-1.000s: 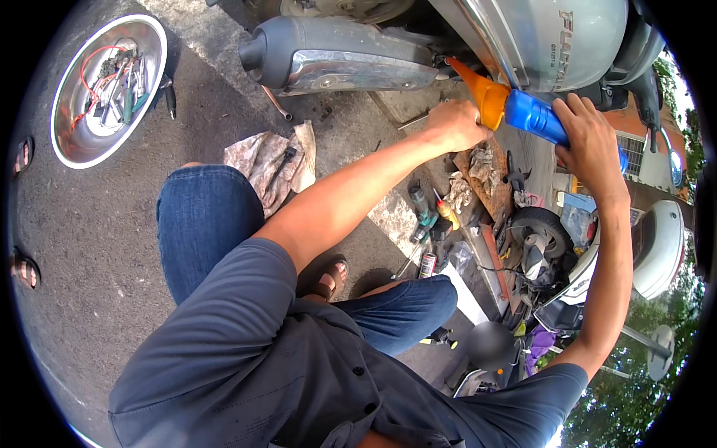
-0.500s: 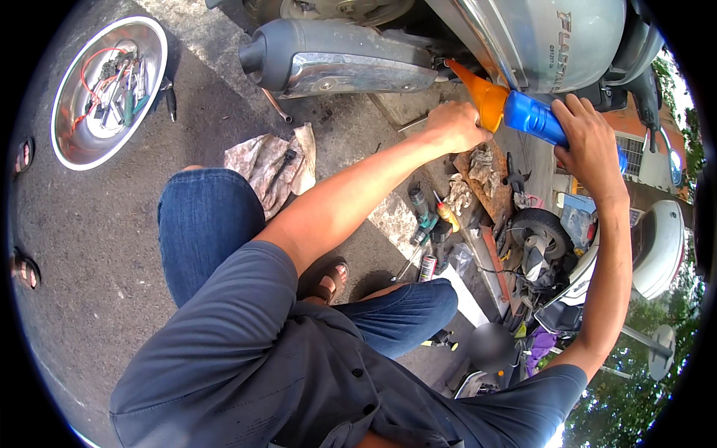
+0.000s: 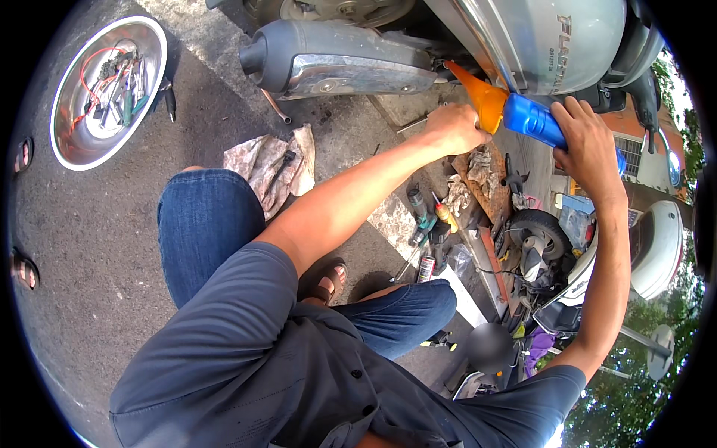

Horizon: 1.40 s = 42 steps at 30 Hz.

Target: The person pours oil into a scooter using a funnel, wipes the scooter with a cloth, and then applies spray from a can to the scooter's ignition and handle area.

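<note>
My left hand (image 3: 457, 128) grips an orange funnel (image 3: 487, 103) by its wide end, fingers closed around it. The funnel's narrow spout points up and left, toward the underside of a silver-grey scooter (image 3: 553, 45). In my right hand (image 3: 590, 145) is a blue plastic bottle (image 3: 532, 119), tilted with its neck end at the funnel's wide mouth. My right fingers wrap the bottle's body, and part of it is hidden behind the hand. Whether liquid flows cannot be seen. The scooter's exhaust muffler (image 3: 336, 63) lies left of the funnel.
A metal basin (image 3: 63, 142) with tools and a red cord stands at the far left. A stained cloth (image 3: 250, 160) with a tool lies by my knee. A cordless drill (image 3: 422, 213), a yellow bottle (image 3: 446, 213) and a spray can (image 3: 426, 269) are on the ground. Another person's sandalled feet (image 3: 28, 272) show far left.
Almost nothing differs. The funnel and the blue bottle stay in place, both hands keep their grip, and the view shifts very slightly.
</note>
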{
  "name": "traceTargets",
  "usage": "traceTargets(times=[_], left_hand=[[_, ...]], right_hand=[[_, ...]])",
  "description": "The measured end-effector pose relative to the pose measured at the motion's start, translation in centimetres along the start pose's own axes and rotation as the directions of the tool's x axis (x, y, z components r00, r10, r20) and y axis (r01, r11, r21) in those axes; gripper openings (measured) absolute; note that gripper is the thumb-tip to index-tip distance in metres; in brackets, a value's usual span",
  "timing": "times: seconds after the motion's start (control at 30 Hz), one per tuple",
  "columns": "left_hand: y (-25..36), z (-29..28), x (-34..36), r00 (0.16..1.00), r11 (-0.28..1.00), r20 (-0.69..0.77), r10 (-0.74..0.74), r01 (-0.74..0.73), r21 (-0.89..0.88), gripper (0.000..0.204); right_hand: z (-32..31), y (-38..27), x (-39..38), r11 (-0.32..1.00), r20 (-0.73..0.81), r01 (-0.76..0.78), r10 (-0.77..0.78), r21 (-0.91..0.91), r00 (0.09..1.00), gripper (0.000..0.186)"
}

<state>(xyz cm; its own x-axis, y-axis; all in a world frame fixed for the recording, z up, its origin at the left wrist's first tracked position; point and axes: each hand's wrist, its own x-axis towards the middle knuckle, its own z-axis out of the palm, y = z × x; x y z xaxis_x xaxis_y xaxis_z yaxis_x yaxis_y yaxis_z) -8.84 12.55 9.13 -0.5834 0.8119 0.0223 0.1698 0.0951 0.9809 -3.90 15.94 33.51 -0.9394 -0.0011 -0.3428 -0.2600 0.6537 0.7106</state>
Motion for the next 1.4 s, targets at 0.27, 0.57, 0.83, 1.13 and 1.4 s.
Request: traceTargets(times=[0.27, 0.57, 0.83, 1.13, 1.4], left_hand=[[-0.2, 0.3, 0.2, 1.000, 1.000, -0.006, 0.023, -0.023, 0.001, 0.035], [-0.1, -0.3, -0.1, 1.000, 0.999, 0.022, 0.005, -0.004, -0.046, 0.037], [-0.2, -0.2, -0.1, 1.000, 0.999, 0.021, 0.021, -0.020, -0.050, 0.037], [-0.2, -0.4, -0.3, 0.999, 0.998, 0.018, 0.029, -0.027, -0.063, 0.037], [-1.5, 0.3, 0.0, 0.997, 0.985, -0.037, 0.068, -0.073, -0.156, 0.031]], right_hand=[[0.5, 0.2, -0.3, 1.000, -0.031, -0.002, 0.002, 0.009, 1.000, 0.043], [1.0, 0.4, -0.6, 1.000, -0.053, 0.001, 0.001, 0.025, 0.999, 0.044], [1.2, 0.3, -0.6, 0.999, -0.041, -0.019, 0.020, 0.027, 0.999, 0.046], [2.5, 0.5, -1.6, 0.995, -0.073, -0.057, 0.063, 0.077, 0.995, 0.048], [7.9, -1.0, -4.3, 0.938, -0.182, -0.211, 0.267, 0.275, 0.946, 0.051]])
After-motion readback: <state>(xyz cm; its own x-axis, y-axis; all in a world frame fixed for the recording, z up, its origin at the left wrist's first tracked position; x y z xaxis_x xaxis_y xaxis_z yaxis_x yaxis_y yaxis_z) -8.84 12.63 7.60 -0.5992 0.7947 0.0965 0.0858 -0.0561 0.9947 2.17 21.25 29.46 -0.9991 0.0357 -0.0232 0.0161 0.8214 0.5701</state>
